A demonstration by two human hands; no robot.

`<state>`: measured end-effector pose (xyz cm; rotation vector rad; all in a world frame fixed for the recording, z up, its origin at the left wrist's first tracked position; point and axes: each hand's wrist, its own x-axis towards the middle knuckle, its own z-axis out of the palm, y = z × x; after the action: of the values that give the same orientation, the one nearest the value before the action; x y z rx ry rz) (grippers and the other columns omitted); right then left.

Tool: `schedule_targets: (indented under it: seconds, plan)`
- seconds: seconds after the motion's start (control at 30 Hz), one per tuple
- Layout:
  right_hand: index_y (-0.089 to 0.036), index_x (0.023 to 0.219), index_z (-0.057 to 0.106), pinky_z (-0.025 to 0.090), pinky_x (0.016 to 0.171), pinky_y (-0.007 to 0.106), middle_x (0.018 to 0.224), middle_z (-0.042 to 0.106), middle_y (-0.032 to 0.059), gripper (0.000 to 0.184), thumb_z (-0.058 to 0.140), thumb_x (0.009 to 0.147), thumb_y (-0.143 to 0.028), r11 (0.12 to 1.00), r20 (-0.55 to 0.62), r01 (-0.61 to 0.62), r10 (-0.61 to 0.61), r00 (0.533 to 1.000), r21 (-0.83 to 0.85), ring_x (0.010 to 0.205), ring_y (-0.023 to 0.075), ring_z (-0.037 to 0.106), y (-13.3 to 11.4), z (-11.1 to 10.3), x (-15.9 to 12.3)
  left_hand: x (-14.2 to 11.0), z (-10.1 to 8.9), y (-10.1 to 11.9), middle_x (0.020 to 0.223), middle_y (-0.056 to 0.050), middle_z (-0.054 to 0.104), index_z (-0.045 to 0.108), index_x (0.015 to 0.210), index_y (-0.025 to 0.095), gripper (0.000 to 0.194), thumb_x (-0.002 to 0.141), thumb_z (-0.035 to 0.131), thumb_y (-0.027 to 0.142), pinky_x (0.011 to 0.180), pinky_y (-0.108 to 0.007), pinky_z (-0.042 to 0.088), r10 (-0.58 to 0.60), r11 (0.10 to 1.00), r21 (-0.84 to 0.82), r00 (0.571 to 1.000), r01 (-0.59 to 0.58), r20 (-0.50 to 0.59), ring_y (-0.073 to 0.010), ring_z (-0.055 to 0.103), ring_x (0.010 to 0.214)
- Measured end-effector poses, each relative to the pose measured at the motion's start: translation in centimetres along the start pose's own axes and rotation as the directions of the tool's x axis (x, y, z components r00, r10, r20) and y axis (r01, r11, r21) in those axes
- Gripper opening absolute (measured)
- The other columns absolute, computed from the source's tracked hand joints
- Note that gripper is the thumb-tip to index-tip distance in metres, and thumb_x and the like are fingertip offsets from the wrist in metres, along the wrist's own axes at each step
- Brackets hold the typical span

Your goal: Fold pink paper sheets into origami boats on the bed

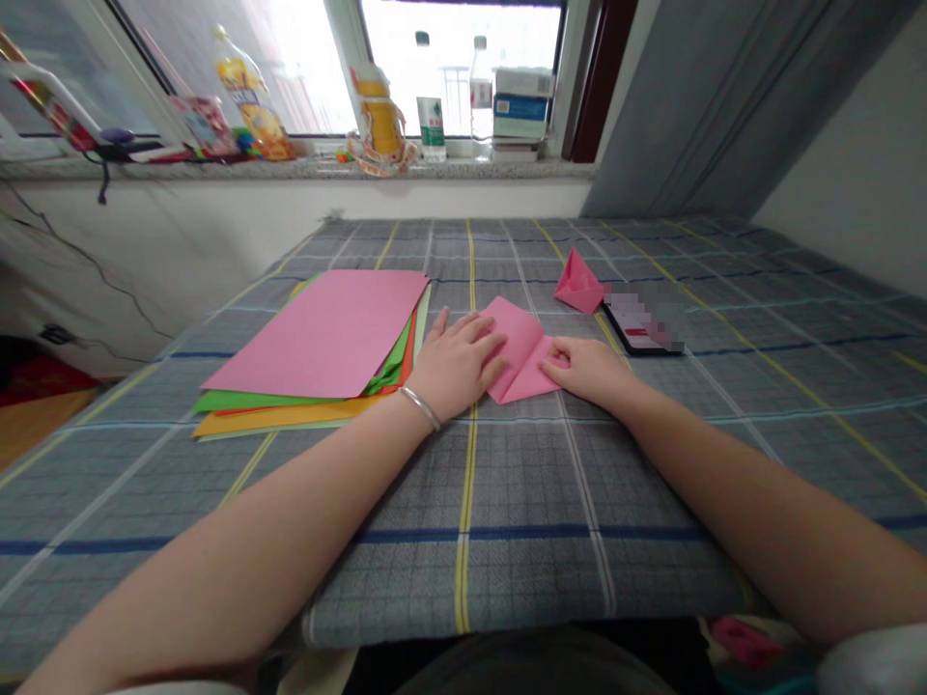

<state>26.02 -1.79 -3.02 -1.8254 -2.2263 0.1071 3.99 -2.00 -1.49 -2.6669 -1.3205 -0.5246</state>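
A creased, partly folded sheet of pink paper lies flat on the plaid cloth between my hands. Over its left part my left hand rests with fingers stretched out, covering that edge; a silver bangle circles the wrist. At the paper's right corner, my right hand has its fingers curled and pinches the edge between thumb and forefinger. A folded pink paper shape, pointed at the top, sits beyond my right hand.
Left of my hands lies a stack of coloured paper, pink on top. A phone lies beyond my right forearm. Bottles, boxes and a yellow cup stand on the windowsill behind the plaid cloth.
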Motion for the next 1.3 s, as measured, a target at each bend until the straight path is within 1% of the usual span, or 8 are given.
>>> schedule_targets:
  seconds: [0.1,0.27,0.4,0.53,0.67,0.8,1.03,1.3]
  plan:
    - [-0.022,0.078,0.061,0.031,0.059,0.028,0.078,0.07,0.0023,0.025,0.048,0.084,-0.043,1.0,-0.006,-0.003,0.003,1.0,-0.015,0.07,0.0177,0.058,-0.1,0.1,0.0,-0.2,0.7,1.2,0.142,-0.009,0.048,0.051,0.133,0.023,0.045,0.098,0.033,0.043,0.117,-0.051,0.007,0.075,0.997,0.018,0.995,-0.077,0.066,-0.0243,0.039,0.134]
    - [-0.021,0.08,0.061,0.032,0.062,0.029,0.084,0.071,0.0046,0.025,0.046,0.086,-0.041,0.996,-0.016,-0.001,0.0,1.0,-0.086,0.074,0.019,0.06,-0.5,0.0,0.1,-0.4,2.2,1.6,0.15,-0.013,0.036,0.037,0.143,0.019,0.05,0.099,0.029,0.039,0.114,-0.05,0.017,0.062,0.998,0.007,0.974,-0.065,0.218,-0.0261,0.032,0.138]
    - [-0.02,0.082,0.061,0.034,0.064,0.03,0.089,0.072,0.0064,0.027,0.046,0.086,-0.042,0.99,0.008,-0.028,0.029,1.0,-0.138,0.079,0.0211,0.062,-0.9,-0.1,0.2,-0.4,2.6,1.4,0.154,-0.013,0.029,0.031,0.146,0.018,0.051,0.099,0.028,0.037,0.114,-0.05,0.018,0.04,0.999,0.018,0.961,-0.047,0.275,-0.0277,0.025,0.142]
    - [-0.021,0.081,0.061,0.036,0.066,0.031,0.09,0.072,0.0063,0.027,0.047,0.086,-0.044,0.99,0.015,-0.053,0.055,0.998,-0.131,0.08,0.0223,0.063,-1.0,-0.1,0.2,-0.3,2.3,1.6,0.156,-0.008,0.025,0.029,0.147,0.022,0.051,0.098,0.03,0.034,0.115,-0.051,0.014,0.089,0.996,0.001,0.96,-0.093,0.264,-0.0284,0.021,0.143]
    - [-0.021,0.082,0.061,0.037,0.066,0.032,0.089,0.072,0.0066,0.028,0.047,0.085,-0.045,0.988,-0.006,-0.063,0.063,0.998,-0.138,0.08,0.0235,0.064,-1.0,-0.1,0.2,-0.2,2.2,1.6,0.155,-0.005,0.028,0.033,0.146,0.022,0.049,0.098,0.03,0.03,0.115,-0.051,0.013,0.166,0.986,-0.022,0.949,-0.166,0.267,-0.0289,0.02,0.143]
    - [-0.021,0.081,0.06,0.037,0.067,0.033,0.089,0.072,0.0072,0.028,0.047,0.085,-0.045,0.987,0.001,-0.076,0.077,0.997,-0.141,0.082,0.0249,0.065,-1.1,-0.2,0.2,0.0,2.2,1.4,0.155,-0.005,0.028,0.03,0.148,0.022,0.05,0.099,0.028,0.031,0.113,-0.052,0.018,0.148,0.989,-0.052,0.934,-0.139,0.324,-0.0309,0.022,0.142]
    - [-0.021,0.089,0.059,0.038,0.068,0.031,0.091,0.072,0.0062,0.023,0.049,0.084,-0.041,0.992,-0.019,-0.079,0.077,0.997,-0.093,0.082,0.0232,0.065,-1.1,-0.2,0.0,0.3,2.2,1.3,0.155,-0.004,0.028,0.032,0.147,0.025,0.049,0.099,0.027,0.034,0.114,-0.046,0.018,0.128,0.991,-0.071,0.933,-0.11,0.338,-0.028,0.023,0.142]
    - [-0.022,0.089,0.059,0.038,0.067,0.03,0.094,0.071,0.005,0.022,0.049,0.086,-0.042,0.995,-0.019,-0.051,0.049,0.999,-0.081,0.082,0.0214,0.064,-1.0,-0.1,0.0,1.0,3.3,1.8,0.147,-0.008,0.042,0.041,0.141,0.021,0.048,0.098,0.026,0.036,0.108,-0.046,0.028,0.109,0.994,-0.008,0.963,-0.11,0.245,-0.0272,0.037,0.133]
